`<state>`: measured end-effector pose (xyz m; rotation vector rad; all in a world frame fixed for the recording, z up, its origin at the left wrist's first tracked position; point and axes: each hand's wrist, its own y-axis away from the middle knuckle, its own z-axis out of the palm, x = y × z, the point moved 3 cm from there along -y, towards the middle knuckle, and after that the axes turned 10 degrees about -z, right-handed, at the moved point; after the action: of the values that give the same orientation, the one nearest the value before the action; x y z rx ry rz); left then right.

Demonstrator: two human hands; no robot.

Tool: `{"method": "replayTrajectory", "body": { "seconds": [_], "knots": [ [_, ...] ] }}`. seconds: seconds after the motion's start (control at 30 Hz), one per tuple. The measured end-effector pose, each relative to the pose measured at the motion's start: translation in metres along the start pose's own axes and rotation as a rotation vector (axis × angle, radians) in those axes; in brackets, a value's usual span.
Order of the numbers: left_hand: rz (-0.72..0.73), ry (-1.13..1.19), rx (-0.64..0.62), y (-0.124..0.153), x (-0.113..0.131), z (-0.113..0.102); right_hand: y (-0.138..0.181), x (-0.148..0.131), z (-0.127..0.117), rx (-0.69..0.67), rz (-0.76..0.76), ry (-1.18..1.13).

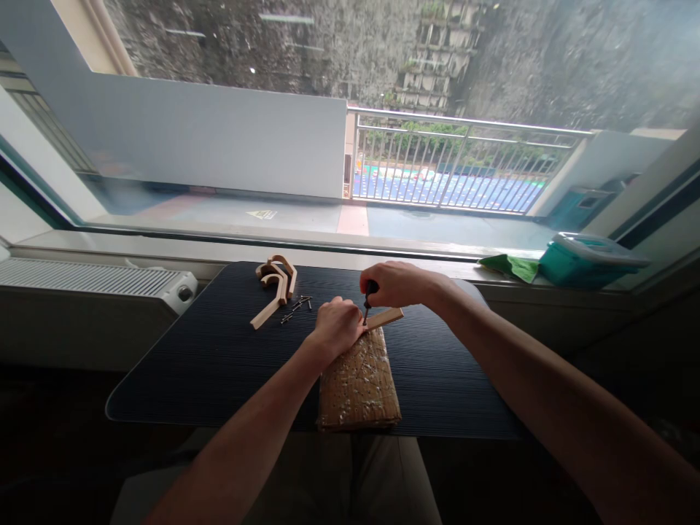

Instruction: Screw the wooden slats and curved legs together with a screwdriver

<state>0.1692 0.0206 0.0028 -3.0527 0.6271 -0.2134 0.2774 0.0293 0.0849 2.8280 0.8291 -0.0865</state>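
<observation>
My left hand [337, 325] is closed and presses down on the far end of a flat tan board [359, 383] wrapped in plastic, where a narrow wooden strip [387, 317] lies across it. My right hand [398, 284] is wrapped round the dark handle of a screwdriver [368, 299], held upright with its tip at the strip, just beside my left fingers. The board reaches to the near edge of the dark table [219, 364].
Curved wooden pieces [275, 286] and several small screws [297, 305] lie at the table's far left. A white radiator [92, 281] stands left. On the window sill at right sit a teal box [582, 260] and a green cloth [514, 266].
</observation>
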Motion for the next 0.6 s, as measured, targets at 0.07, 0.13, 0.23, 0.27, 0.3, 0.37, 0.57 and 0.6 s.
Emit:
{"method": "replayTrajectory", "body": {
  "seconds": [0.07, 0.13, 0.23, 0.27, 0.3, 0.37, 0.57, 0.6],
  "knots": [
    [-0.002, 0.004, 0.015, -0.0006, -0.0008, 0.0017, 0.0008, -0.0006, -0.0023, -0.006, -0.032, -0.013],
    [-0.009, 0.003, 0.019, -0.0007, -0.0012, 0.0025, 0.0002, 0.0001, -0.0019, -0.005, -0.025, 0.006],
    [-0.020, 0.001, 0.015, -0.0001, -0.0004, 0.0007, -0.0016, 0.0038, 0.0003, 0.018, 0.050, 0.071],
    [-0.023, 0.001, 0.011, 0.0002, 0.0001, -0.0004, -0.0018, 0.0052, 0.0006, 0.025, 0.074, 0.091],
    [-0.026, 0.001, 0.005, 0.0004, 0.0005, -0.0013, -0.0017, 0.0063, 0.0004, 0.031, 0.086, 0.099],
    [-0.027, 0.004, -0.008, 0.0006, 0.0012, -0.0024, -0.0006, 0.0070, -0.0010, 0.020, 0.062, 0.064],
    [-0.021, 0.011, 0.004, 0.0002, 0.0003, -0.0006, 0.0025, 0.0030, -0.0037, -0.011, -0.009, -0.010],
    [-0.021, 0.014, 0.005, 0.0003, 0.0002, -0.0005, 0.0020, 0.0029, -0.0026, 0.002, 0.013, 0.016]
  ]
}}
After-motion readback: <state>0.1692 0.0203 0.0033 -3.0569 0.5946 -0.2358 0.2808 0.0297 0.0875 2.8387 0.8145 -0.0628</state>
